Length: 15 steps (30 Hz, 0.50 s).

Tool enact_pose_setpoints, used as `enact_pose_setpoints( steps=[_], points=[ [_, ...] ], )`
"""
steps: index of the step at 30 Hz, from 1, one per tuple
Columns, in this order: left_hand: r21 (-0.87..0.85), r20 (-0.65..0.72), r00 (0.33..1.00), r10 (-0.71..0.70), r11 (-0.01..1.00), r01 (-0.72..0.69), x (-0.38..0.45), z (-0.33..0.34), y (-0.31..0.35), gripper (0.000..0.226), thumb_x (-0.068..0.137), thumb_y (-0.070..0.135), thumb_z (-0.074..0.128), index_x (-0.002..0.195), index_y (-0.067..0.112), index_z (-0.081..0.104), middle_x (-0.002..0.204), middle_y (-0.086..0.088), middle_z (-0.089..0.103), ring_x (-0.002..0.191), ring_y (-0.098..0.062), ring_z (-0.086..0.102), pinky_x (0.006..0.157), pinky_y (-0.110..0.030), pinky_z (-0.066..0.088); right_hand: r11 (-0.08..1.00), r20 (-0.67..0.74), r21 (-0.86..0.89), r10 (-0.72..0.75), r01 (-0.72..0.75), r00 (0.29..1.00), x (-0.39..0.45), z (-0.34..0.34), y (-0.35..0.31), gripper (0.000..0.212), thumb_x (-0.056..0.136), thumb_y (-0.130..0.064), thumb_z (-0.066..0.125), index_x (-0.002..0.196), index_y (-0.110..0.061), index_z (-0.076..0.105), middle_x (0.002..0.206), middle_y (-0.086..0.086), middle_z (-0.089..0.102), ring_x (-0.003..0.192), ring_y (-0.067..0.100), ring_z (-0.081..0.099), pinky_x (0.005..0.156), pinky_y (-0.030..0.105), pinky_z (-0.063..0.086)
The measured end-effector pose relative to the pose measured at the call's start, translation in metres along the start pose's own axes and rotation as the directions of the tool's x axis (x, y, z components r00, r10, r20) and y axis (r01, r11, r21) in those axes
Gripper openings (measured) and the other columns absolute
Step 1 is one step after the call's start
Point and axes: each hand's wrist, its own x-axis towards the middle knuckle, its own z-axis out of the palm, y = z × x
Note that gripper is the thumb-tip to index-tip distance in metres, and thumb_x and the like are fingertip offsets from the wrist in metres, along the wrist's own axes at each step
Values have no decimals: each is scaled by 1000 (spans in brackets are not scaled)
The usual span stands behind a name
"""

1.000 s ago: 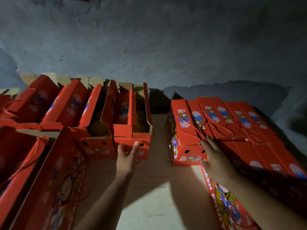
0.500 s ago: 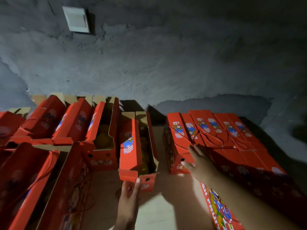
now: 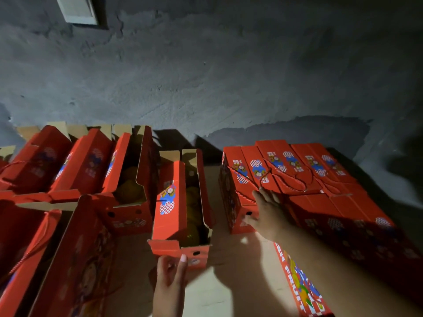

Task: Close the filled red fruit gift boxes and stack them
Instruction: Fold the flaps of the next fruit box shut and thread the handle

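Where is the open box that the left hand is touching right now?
The open box sits centre-frame on the pale surface, its near end at the left hand, between the row of open boxes on the left and the closed stack on the right.

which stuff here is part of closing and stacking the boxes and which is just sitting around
In the job:
left hand touching the open fruit box
right hand resting on the closed boxes
other open boxes

Lying about:
flat printed carton under the right forearm
wall vent
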Motion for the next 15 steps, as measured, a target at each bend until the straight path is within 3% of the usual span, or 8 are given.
enact_pose_setpoints(
  steps=[3, 6, 10, 12, 15],
  points=[
    [4, -1, 1000, -22, 1000, 22, 0, -1, 1, 45, 76, 71, 78, 110, 46, 62, 116, 3, 70, 111, -16, 67, 99, -56, 56, 1000, 12, -13, 3, -3, 1000, 3, -4, -3, 97, 93, -65, 61, 167, -31, 8, 176, -1, -5, 161, 33, -3, 130, 52, 13],
    [11, -15, 1000, -25, 1000, 25, 1, -1, 1, 37, 80, 60, 80, 108, 42, 65, 110, 3, 70, 107, -14, 68, 94, -53, 59, 1000, 33, 0, -13, 13, 999, -4, 7, -4, 110, 91, -68, 64, 167, -31, -8, 174, 3, -18, 158, 37, -21, 130, 49, 1],
    [-37, -8, 999, -35, 999, 35, -4, 1, 9, 13, 91, 38, 76, 101, 43, 69, 109, 0, 72, 108, -17, 70, 88, -46, 61, 999, -46, 5, -46, 46, 998, -20, 25, -1, 114, 90, -73, 59, 165, -31, -15, 172, 5, -25, 155, 36, -31, 130, 46, -2],
    [-60, 3, 999, -44, 997, 44, -8, 0, 15, 10, 89, 45, 74, 97, 42, 69, 109, -3, 72, 107, -18, 70, 87, -45, 61, 998, -88, -7, -56, 55, 995, -31, 30, -1, 112, 90, -74, 57, 165, -33, -16, 171, 4, -27, 154, 33, -32, 129, 46, -2],
    [-91, 16, 998, -65, 994, 66, -21, -2, 21, 23, 81, 56, 71, 100, 43, 70, 112, -3, 72, 109, -19, 70, 92, -48, 60, 998, -153, 22, -51, 55, 987, -55, 34, -5, 104, 94, -68, 57, 166, -33, -10, 172, 2, -26, 156, 28, -29, 126, 42, -3]
  ],
)
